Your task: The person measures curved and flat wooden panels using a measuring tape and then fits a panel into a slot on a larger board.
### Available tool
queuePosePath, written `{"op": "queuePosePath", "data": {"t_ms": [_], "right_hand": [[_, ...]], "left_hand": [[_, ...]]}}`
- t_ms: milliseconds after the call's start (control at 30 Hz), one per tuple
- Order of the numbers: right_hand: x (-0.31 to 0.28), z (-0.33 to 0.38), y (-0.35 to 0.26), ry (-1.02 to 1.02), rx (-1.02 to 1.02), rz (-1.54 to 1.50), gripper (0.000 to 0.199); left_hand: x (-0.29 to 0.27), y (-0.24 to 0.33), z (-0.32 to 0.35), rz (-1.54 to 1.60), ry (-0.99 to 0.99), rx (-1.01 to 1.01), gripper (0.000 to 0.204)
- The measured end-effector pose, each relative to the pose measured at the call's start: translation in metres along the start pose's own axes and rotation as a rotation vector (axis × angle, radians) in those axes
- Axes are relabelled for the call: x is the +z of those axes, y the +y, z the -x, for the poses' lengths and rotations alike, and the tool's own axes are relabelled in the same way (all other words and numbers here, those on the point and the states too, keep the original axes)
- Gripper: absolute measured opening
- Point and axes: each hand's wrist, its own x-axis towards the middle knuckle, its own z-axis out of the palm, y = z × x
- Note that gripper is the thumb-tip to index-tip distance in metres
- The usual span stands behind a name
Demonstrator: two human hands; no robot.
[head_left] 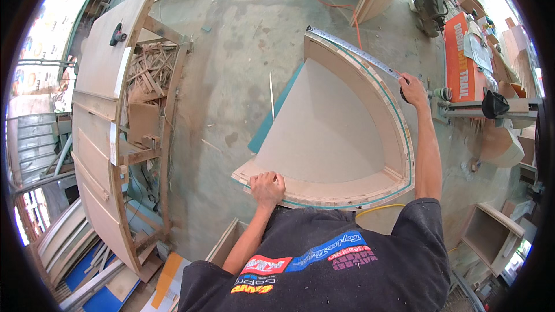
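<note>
A curved wooden frame [403,112] with a teal line along its edge stands in front of me, its pale flat panel [324,121] inside. My right hand [414,89] grips a tape measure [403,93] at the frame's right side. From it the silver tape blade [354,49] runs up and left, its end at the frame's far top corner. On the near left edge rests my left hand [267,189], its fingers curled over the wood; whether they hold anything else is hidden.
To the left stands a long workbench [95,69] with a cordless drill [118,35] on it and wood scraps [151,69] beneath. A thin strip [272,95] and a teal board [272,117] lie left of the frame. An orange cord [347,7] crosses the floor beyond.
</note>
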Motion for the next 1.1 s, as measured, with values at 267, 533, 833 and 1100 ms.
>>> {"op": "queuePosePath", "data": {"t_ms": [267, 533, 833, 1100], "right_hand": [[0.014, 0.007, 0.023, 0.003, -0.115, -0.062, 0.033], [0.023, 0.161, -0.112, -0.514, 0.062, -0.868, 0.018], [0.106, 0.353, -0.183, -0.643, 0.275, -1.067, 0.020], [0.198, 0.471, -0.320, 0.013, 0.461, -1.399, 0.019]], "left_hand": [[0.004, -0.007, -0.002, 0.047, 0.041, 0.013, 0.021], [0.005, -0.014, 0.007, 0.045, 0.030, -0.018, 0.023], [-0.025, -0.029, 0.002, 0.556, -0.061, 0.213, 0.025], [-0.092, -0.099, 0.012, 1.158, -0.808, 0.173, 0.036]]}}
